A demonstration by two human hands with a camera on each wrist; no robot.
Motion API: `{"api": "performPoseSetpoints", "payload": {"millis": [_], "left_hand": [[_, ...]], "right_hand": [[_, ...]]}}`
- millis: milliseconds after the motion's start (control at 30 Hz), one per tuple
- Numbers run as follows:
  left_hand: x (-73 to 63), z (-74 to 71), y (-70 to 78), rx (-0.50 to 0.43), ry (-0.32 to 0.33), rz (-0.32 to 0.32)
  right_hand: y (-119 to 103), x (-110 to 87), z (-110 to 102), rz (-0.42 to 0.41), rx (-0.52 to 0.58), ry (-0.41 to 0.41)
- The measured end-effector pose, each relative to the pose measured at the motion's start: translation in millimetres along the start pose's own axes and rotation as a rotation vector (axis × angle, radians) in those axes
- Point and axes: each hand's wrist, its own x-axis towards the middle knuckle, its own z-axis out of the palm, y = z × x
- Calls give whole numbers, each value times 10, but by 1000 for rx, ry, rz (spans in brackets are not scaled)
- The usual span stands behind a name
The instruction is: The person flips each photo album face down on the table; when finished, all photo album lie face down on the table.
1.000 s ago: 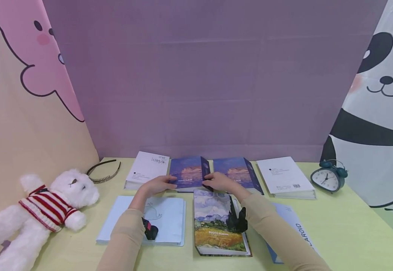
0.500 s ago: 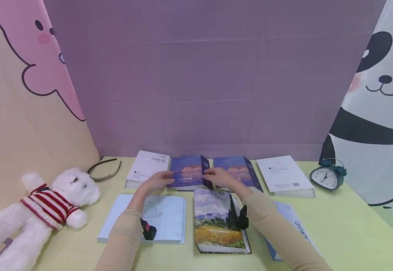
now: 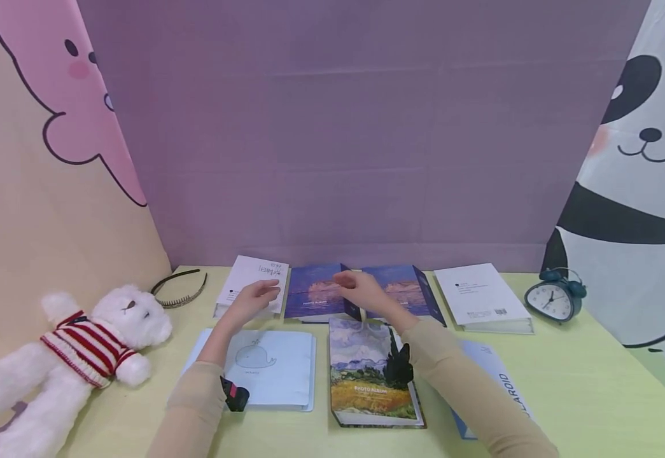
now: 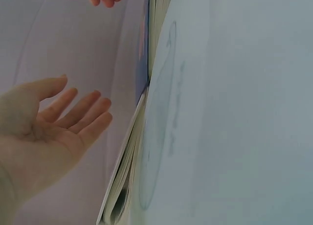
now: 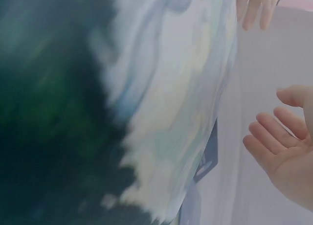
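Observation:
In the head view my left hand (image 3: 252,300) hovers over the near edge of a white album (image 3: 262,267) at the back left, holding nothing. Its fingers are loosely spread, as the left wrist view shows. My right hand (image 3: 366,291) is in the air between two blue photo albums (image 3: 312,289) with a sea-cliff picture, its fingers slightly bent around nothing. The left blue album lies with its dark side flap raised. Nearer stand a light blue album with a whale drawing (image 3: 277,375) and a photo album with a painted landscape cover (image 3: 366,375).
Another white album (image 3: 481,296) lies at the back right, next to a teal alarm clock (image 3: 555,299). My right forearm partly covers a blue Polaroid album (image 3: 492,366). At the left are a white teddy bear (image 3: 91,343) and a black headband (image 3: 180,301).
Both hands have lifted away from the left blue album, which they were touching at its sides. My left hand has moved left and up. The albums stay in nearly the same places.

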Motion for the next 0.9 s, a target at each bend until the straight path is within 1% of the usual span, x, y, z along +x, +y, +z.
{"api": "performPoseSetpoints", "payload": {"millis": [133, 300, 500, 633, 767, 900], "left_hand": [[-56, -103, -13, 14, 64, 36], [-105, -225, -49, 22, 132, 36], [-181, -393, -89, 56, 161, 45], [-243, -493, -116, 45, 181, 38], [-326, -568, -117, 55, 198, 22], [-404, -625, -127, 47, 211, 3]], "right_hand": [[-95, 48, 77, -33, 28, 5], [-187, 119, 175, -69, 67, 4], [-334, 196, 277, -69, 108, 9], [-440, 261, 364, -68, 117, 16], [-548, 329, 464, -63, 109, 26], [-647, 395, 562, -52, 103, 14]]}}
